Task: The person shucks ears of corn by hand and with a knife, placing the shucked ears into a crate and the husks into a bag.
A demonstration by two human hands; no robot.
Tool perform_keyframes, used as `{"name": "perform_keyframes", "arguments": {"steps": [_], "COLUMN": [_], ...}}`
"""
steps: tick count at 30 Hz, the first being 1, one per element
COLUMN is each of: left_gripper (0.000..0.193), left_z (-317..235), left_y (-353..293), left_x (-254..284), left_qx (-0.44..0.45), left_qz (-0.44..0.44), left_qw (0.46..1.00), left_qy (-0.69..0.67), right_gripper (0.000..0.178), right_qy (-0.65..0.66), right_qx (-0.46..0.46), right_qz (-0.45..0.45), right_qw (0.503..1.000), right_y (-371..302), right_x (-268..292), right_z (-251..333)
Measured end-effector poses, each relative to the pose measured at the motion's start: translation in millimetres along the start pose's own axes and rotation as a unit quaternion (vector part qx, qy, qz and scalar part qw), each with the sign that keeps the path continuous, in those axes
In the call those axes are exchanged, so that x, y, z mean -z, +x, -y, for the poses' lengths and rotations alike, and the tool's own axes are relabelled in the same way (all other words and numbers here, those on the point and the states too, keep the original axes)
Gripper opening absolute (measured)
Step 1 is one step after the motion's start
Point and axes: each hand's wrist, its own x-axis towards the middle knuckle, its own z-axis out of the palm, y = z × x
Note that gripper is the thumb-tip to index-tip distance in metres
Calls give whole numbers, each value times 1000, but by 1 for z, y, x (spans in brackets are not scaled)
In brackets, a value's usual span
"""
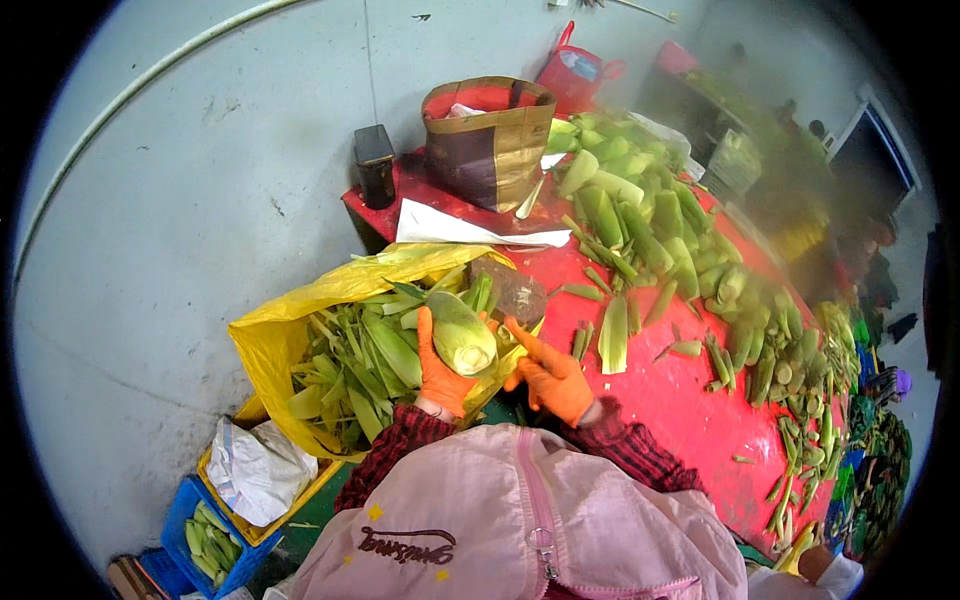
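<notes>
My left hand [443, 378], in an orange glove, is closed around an ear of corn [462, 335] in its pale green husk. The ear's cut stem end faces me. Just to its right is my right hand [556, 378], also gloved in orange, apart from the ear. Its index finger is stretched out and the other fingers are partly bent; I see nothing held in it. Beneath the ear, a large yellow bag [275, 335] gapes, filled with green husks and leaf strips [345, 370]. A brownish block [512, 290] stands at the bag's right edge, partly hidden.
On the red table [640, 430] lies a long heap of corn [650, 215] with loose husks. A brown and gold bag [490, 145], a black container [375, 165] and a white sheet [465, 228] are behind. Lower left are yellow [245, 525] and blue crates [180, 530].
</notes>
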Motion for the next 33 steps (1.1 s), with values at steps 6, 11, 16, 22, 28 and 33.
{"name": "perform_keyframes", "arguments": {"steps": [6,11,16,22,28,33], "left_gripper": [68,58,53,56,65,68], "left_z": [-12,-19,-35,-46,-45,-53], "left_y": [-5,-7,-5,-9,0,-27], "left_x": [-5,2,15,33,52,48], "left_qx": [57,59,76,59,136,214], "left_qz": [177,110,81,72,232,153], "left_qw": [983,992,994,995,963,955], "left_qy": [15,-15,-6,22,-26,-138], "right_gripper": [80,76,68,64,79,63], "right_qy": [-596,-684,-364,-117,-476,-471], "right_qx": [303,296,176,-39,190,322], "right_qz": [12,15,23,104,157,124], "right_qw": [743,667,914,987,845,812], "right_y": [59,93,74,60,67,82], "right_x": [-10,3,-31,-36,-45,-57], "right_z": [12,4,-47,-16,50,15]}}
